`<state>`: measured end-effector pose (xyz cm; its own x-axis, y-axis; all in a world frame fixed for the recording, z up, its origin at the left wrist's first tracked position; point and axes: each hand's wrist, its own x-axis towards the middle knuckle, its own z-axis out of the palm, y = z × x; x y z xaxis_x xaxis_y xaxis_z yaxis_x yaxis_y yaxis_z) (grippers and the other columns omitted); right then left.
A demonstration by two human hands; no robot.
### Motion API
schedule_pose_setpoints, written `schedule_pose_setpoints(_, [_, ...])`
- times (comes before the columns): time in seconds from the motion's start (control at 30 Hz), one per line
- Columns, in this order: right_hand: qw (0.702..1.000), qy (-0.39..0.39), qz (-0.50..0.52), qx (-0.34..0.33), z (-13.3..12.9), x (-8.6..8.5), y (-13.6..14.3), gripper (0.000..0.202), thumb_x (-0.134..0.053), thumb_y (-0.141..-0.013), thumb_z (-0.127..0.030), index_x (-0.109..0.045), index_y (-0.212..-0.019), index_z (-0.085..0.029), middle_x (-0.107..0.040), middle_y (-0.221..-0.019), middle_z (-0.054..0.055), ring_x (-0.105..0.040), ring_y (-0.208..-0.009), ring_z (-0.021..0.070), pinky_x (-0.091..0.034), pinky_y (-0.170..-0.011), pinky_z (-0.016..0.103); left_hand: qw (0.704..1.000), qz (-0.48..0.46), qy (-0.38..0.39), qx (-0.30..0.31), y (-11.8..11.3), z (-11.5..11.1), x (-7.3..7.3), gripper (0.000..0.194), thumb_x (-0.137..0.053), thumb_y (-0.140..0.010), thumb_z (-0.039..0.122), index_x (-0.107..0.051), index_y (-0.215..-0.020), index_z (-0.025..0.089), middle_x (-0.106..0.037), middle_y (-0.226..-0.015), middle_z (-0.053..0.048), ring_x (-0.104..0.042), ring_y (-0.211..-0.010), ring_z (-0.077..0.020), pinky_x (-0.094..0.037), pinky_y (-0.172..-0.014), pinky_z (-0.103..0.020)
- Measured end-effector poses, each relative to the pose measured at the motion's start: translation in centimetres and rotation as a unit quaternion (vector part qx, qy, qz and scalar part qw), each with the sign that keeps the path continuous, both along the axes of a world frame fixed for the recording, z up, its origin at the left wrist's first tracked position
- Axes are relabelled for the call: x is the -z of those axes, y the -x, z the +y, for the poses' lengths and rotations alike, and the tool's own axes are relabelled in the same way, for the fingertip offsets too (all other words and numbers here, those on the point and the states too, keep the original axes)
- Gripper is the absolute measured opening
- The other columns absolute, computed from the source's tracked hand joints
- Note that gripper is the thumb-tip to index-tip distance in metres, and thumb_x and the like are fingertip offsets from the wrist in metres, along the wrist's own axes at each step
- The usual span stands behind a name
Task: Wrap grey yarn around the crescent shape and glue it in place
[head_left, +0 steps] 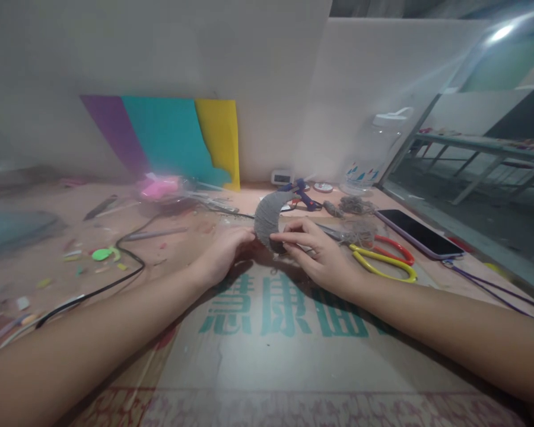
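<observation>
A grey crescent wrapped in yarn [267, 220] stands upright between my two hands, just above the printed board. My left hand [225, 252] grips its lower left edge; some of those fingers are hidden behind it. On the other side, my right hand [314, 252] pinches the lower right part between thumb and fingertips. Behind the crescent lies a blue glue gun [309, 200]. Scissors with red and yellow handles [382, 261] rest beside my right wrist. Grey yarn scraps [356, 206] lie beyond them.
A phone [418, 233] and a clear bottle [374, 154] stand to the right. On the left are a black cable [131, 261], a bright green piece [101, 254] and a blurred pink item [160, 188]. A coloured sheet [169, 136] leans on the white partition [271, 71].
</observation>
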<state>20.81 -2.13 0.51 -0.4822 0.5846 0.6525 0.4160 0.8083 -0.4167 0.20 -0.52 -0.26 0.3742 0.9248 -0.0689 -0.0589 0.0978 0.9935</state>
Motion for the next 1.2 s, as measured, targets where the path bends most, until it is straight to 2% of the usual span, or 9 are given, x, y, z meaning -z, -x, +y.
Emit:
schedule_pose_setpoints(0.1, [1.000, 0.013, -0.009, 0.002, -0.2, -0.2, 0.1, 0.030, -0.049, -0.096, -0.016, -0.069, -0.115, -0.025, -0.059, -0.102, 0.008, -0.059, -0.099, 0.0194, -0.053, -0.089, 0.039, 0.999, -0.001, -0.032, 0.000, 0.1, 0.4, 0.4, 0.025, -0.053, -0.069, 0.035, -0.070, -0.077, 0.017, -0.067, -0.067, -0.003, -0.051, -0.050, -0.0140, -0.030, -0.045, -0.024])
schedule_pose_setpoints(0.23, [1.000, 0.007, -0.018, 0.003, -0.2, -0.3, 0.0, 0.030, -0.048, -0.096, -0.015, -0.069, -0.115, -0.025, -0.060, -0.104, 0.008, -0.059, -0.101, 0.0193, -0.052, -0.089, 0.039, 0.998, -0.003, -0.059, -0.017, 0.1, 0.6, 0.5, 0.022, -0.057, -0.070, 0.034, -0.068, -0.072, 0.016, -0.069, -0.070, -0.006, -0.061, -0.064, -0.0203, -0.041, -0.053, -0.027])
schedule_pose_setpoints(0.33, [1.000, 0.002, -0.016, -0.003, -0.1, -0.1, 0.0, 0.028, -0.048, -0.096, -0.014, -0.069, -0.114, -0.023, -0.060, -0.106, 0.009, -0.058, -0.103, 0.0192, -0.051, -0.091, 0.038, 0.998, -0.016, -0.058, -0.010, 0.1, 0.4, 0.4, 0.019, -0.060, -0.073, 0.033, -0.067, -0.072, 0.016, -0.069, -0.072, -0.005, -0.064, -0.071, -0.0213, -0.045, -0.060, -0.028])
schedule_pose_setpoints(0.5, [1.000, 0.023, 0.001, 0.010, -0.1, 0.1, 0.1, 0.022, -0.051, -0.095, -0.015, -0.068, -0.109, -0.019, -0.062, -0.105, 0.009, -0.058, -0.102, 0.0181, -0.048, -0.093, 0.035, 0.996, 0.042, -0.081, -0.016, 0.2, 0.4, 0.2, 0.031, -0.066, -0.079, 0.042, -0.067, -0.067, 0.014, -0.066, -0.069, -0.004, -0.059, -0.064, -0.0156, -0.042, -0.058, -0.024])
schedule_pose_setpoints(0.7, [0.986, 0.140, 0.052, 0.077, 0.4, 0.1, 0.2, 0.011, -0.056, -0.092, -0.023, -0.060, -0.100, -0.018, -0.065, -0.092, 0.004, -0.060, -0.080, 0.0151, -0.049, -0.069, 0.026, 0.998, 0.011, -0.061, -0.021, 0.2, 0.4, 0.5, 0.035, -0.064, -0.082, 0.048, -0.066, -0.073, 0.014, -0.067, -0.072, -0.006, -0.060, -0.062, -0.0160, -0.038, -0.051, -0.022])
schedule_pose_setpoints(0.87, [0.980, 0.178, 0.030, 0.083, 0.9, 0.1, 0.2, 0.015, -0.059, -0.090, -0.030, -0.060, -0.098, -0.017, -0.067, -0.087, 0.003, -0.060, -0.074, 0.0147, -0.047, -0.066, 0.026, 0.992, 0.005, -0.079, -0.100, 0.3, 0.7, 0.6, 0.035, -0.067, -0.079, 0.048, -0.060, -0.067, 0.016, -0.063, -0.068, -0.001, -0.060, -0.064, -0.0149, -0.041, -0.056, -0.022])
schedule_pose_setpoints(0.97, [0.982, 0.169, -0.010, 0.087, 0.8, 0.0, 0.0, 0.019, -0.064, -0.087, -0.026, -0.060, -0.103, -0.018, -0.065, -0.079, 0.000, -0.058, -0.069, 0.0148, -0.047, -0.066, 0.027, 0.984, 0.022, -0.109, -0.141, 0.4, 0.9, 0.5, 0.035, -0.065, -0.080, 0.047, -0.060, -0.066, 0.016, -0.062, -0.067, -0.001, -0.057, -0.065, -0.0146, -0.042, -0.060, -0.023])
schedule_pose_setpoints(1.07, [0.986, 0.132, -0.031, 0.101, 0.6, -0.2, -0.3, 0.017, -0.057, -0.089, -0.020, -0.061, -0.105, -0.019, -0.064, -0.078, 0.000, -0.058, -0.070, 0.0151, -0.046, -0.067, 0.028, 0.979, 0.033, -0.118, -0.165, 0.4, 0.9, 0.4, 0.034, -0.063, -0.080, 0.046, -0.061, -0.065, 0.016, -0.062, -0.068, -0.001, -0.056, -0.067, -0.0150, -0.042, -0.062, -0.023])
schedule_pose_setpoints(1.2, [0.990, 0.082, -0.029, 0.114, 1.0, -0.5, -0.9, 0.017, -0.052, -0.091, -0.018, -0.062, -0.104, -0.018, -0.063, -0.077, 0.001, -0.057, -0.070, 0.0155, -0.044, -0.066, 0.027, 0.979, 0.030, -0.105, -0.175, 0.5, 0.8, 0.3, 0.032, -0.064, -0.079, 0.045, -0.062, -0.065, 0.016, -0.063, -0.068, -0.001, -0.056, -0.068, -0.0147, -0.041, -0.062, -0.023])
